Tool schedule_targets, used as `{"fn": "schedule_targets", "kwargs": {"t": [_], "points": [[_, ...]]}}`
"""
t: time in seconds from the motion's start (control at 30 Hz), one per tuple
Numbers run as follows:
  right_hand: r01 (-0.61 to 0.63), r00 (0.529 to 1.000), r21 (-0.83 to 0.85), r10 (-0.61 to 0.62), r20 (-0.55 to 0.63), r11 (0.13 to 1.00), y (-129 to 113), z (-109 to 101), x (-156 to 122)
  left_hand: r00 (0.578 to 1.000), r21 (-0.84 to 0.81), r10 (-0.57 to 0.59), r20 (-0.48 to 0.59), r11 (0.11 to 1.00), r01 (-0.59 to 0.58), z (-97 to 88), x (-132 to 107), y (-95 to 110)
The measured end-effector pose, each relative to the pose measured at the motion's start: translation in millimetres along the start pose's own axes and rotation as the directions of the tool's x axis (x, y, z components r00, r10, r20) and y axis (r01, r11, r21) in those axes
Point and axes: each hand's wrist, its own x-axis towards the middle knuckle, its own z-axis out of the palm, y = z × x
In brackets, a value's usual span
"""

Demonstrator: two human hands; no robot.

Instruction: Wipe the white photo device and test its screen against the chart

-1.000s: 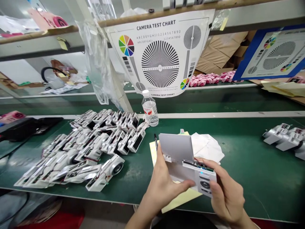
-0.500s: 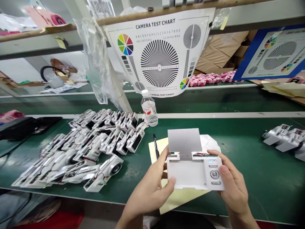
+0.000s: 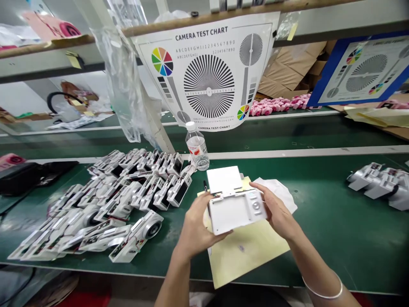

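Head view: a compact-camera housing [image 3: 238, 212] is held at its two ends by the left hand [image 3: 196, 226] and right hand [image 3: 276, 211] above a yellow sheet [image 3: 249, 256] by the tabletop's [image 3: 329, 217] front edge, its flat panel [image 3: 223, 180] raised clear of the recess [image 3: 229, 213], closure thus judged outstanding.

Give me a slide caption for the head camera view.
Left hand and right hand hold a white camera casing over yellow paper on a green bench.

Bright, diffuse light bleaches the slightly blurred camera housing [image 3: 230, 213] at the right hand [image 3: 278, 213], with faint sheen on the green tabletop [image 3: 315, 194] to its right.
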Motion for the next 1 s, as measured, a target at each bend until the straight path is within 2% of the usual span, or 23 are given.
{"fn": "schedule_targets", "kwargs": {"t": [0.07, 0.13, 0.23, 0.3, 0.37, 0.43, 0.53, 0.6, 0.67, 0.73, 0.83, 0.93, 1.0], "points": [[0.014, 0.999, -0.202, -0.02, -0.031, 0.979, 2.0, -14.1, 10.8, 0.988, 0.173, 0.129, -0.087, 0.978, -0.113, -14.3, -7.9, -13.0], [0.005, 0.986, -0.456, -0.08, -0.145, 0.89, 9.1, -33.1, 16.7, 0.961, 0.367, 0.238, -0.143, 0.914, -0.172, -32.1, -19.6, -25.4], [-0.091, 0.969, -0.797, -0.132, -0.209, 0.597, 33.0, -61.5, 20.4, 0.943, 0.56, 0.29, -0.165, 0.814, -0.152, -55.7, -39.8, -40.7], [-0.137, 0.973, -0.904, -0.117, -0.2, 0.406, 51.6, -74.7, 23.1, 0.947, 0.592, 0.272, -0.172, 0.797, -0.121, -64.2, -50.5, -47.1], [-0.15, 0.974, -0.934, -0.117, -0.196, 0.323, 62.2, -81.3, 26.4, 0.95, 0.583, 0.256, -0.18, 0.806, -0.107, -64.9, -57.0, -49.8], [-0.138, 0.97, -0.938, -0.149, -0.193, 0.317, 57.6, -80.6, 27.3, 0.948, 0.536, 0.256, -0.189, 0.836, -0.118, -58.7, -59.1, -48.5], [-0.08, 0.928, -0.934, -0.316, -0.197, 0.348, 22.7, -63.3, 16.4, 0.95, 0.36, 0.222, -0.219, 0.923, -0.132, -42.2, -55.9, -39.7], [0.117, 0.865, -0.917, -0.492, -0.095, 0.382, -8.6, -41.0, 0.3, 0.958, 0.186, 0.175, -0.226, 0.973, -0.134, -31.0, -50.0, -30.0], [0.385, 0.798, -0.843, -0.594, 0.1, 0.376, -35.5, -13.5, -18.1, 0.96, 0.036, 0.177, -0.218, 0.984, -0.173, -22.3, -41.5, -18.3], [0.546, 0.75, -0.761, -0.61, 0.257, 0.351, -53.0, 13.4, -33.0, 0.949, -0.058, 0.228, -0.217, 0.968, -0.246, -16.5, -31.5, -6.1], [0.655, 0.703, -0.67, -0.608, 0.37, 0.35, -62.9, 41.4, -43.6, 0.921, -0.086, 0.319, -0.223, 0.935, -0.344, -12.0, -17.6, 8.3], [0.721, 0.667, -0.593, -0.589, 0.456, 0.358, -63.5, 48.7, -45.0, 0.897, -0.045, 0.39, -0.207, 0.912, -0.407, -9.4, -8.9, 14.6], [0.737, 0.651, -0.6, -0.566, 0.506, 0.312, -62.4, 44.7, -44.0, 0.888, -0.028, 0.413, -0.202, 0.904, -0.427, -8.5, -5.7, 15.4]]}}
